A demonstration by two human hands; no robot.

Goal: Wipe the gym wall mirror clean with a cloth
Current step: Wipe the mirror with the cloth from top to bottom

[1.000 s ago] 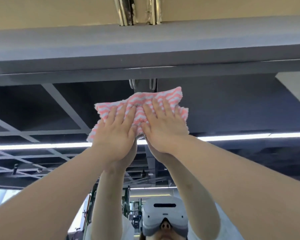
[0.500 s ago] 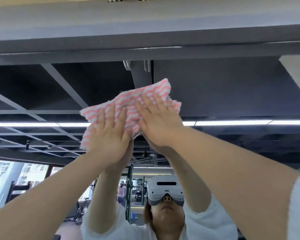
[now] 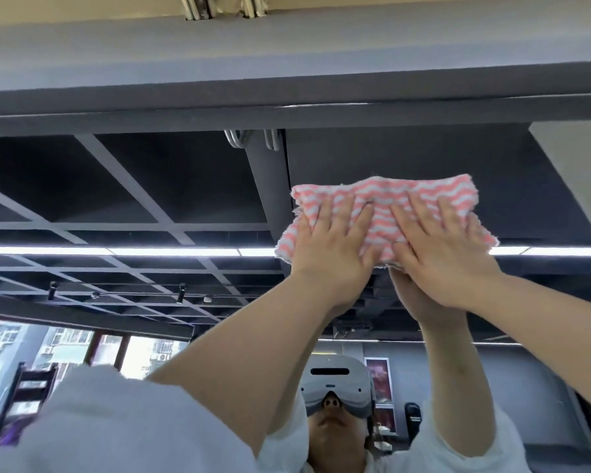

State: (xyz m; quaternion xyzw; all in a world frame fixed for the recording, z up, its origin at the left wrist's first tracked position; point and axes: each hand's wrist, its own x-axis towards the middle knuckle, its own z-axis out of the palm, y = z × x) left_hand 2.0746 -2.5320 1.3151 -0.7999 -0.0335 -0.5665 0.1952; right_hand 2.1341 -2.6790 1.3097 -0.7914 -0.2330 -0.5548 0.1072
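The mirror (image 3: 151,199) fills most of the frame below the grey beam (image 3: 287,63) at the top. The cloth (image 3: 382,216) lies flat on the glass right of centre, its long axis left to right. The left hand (image 3: 335,254) and right hand (image 3: 447,261) press it side by side, fingers straight and spread, pointing up. The unwiped glass likely lies to the left, nearer the left hand.

This is a commercial gym hall, seen mostly as a reflection in a large wall mirror (image 3: 151,199). Within the mirror, a dark open-grid ceiling (image 3: 123,186) carries long strip lights (image 3: 116,250); below it stand a row of street-facing windows (image 3: 65,349) and a dark equipment rack (image 3: 28,390).
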